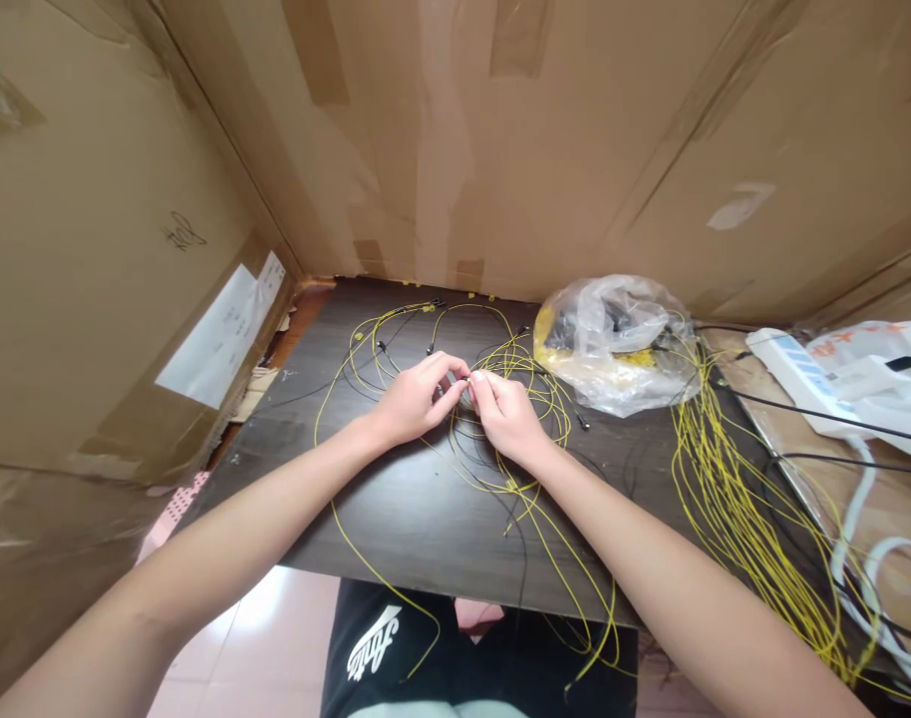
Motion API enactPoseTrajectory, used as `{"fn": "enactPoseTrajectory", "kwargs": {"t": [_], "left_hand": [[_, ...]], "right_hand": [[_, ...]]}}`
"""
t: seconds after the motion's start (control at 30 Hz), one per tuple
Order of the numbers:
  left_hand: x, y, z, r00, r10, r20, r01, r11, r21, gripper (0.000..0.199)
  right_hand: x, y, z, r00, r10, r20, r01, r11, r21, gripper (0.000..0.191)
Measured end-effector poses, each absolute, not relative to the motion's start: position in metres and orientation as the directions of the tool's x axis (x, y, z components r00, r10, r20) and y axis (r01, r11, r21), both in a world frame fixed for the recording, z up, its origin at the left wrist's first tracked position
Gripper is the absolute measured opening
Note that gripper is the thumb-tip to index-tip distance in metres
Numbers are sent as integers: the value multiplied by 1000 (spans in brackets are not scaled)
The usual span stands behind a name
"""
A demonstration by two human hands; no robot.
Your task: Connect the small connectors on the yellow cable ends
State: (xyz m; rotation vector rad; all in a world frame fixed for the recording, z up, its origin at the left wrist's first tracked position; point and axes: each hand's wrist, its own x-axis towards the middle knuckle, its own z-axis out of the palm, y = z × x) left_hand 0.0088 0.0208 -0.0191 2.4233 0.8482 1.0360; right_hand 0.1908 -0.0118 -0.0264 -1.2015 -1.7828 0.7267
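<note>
My left hand (pixel 420 399) and my right hand (pixel 506 411) meet above the middle of the dark table (pixel 396 519). Both are closed in a pinch, fingertips together on a small end of a thin yellow cable; most of that end is hidden by the fingers. Loose loops of yellow cable (pixel 560 404) lie beneath and around the hands, with small black connectors (pixel 582 423) on some ends. One strand hangs over the table's front edge onto my lap.
A clear plastic bag (pixel 612 349) with yellow and black things inside stands at the back right. A thick bundle of yellow cables (pixel 732 509) runs down the right side. Beyond it are a white power strip (pixel 795 374) and cords. Cardboard walls (pixel 441 150) enclose the back and left.
</note>
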Motion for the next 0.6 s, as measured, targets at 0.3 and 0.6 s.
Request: {"fn": "enactPoseTrajectory", "kwargs": {"t": [0.3, 0.6], "left_hand": [[9, 22, -19, 520, 708, 478, 395, -695, 601, 12], [10, 23, -21, 532, 678, 507, 345, -720, 602, 9]], "right_hand": [[190, -13, -22, -137, 922, 363, 440, 385, -811, 20], [193, -13, -23, -156, 922, 355, 474, 385, -792, 20]]}}
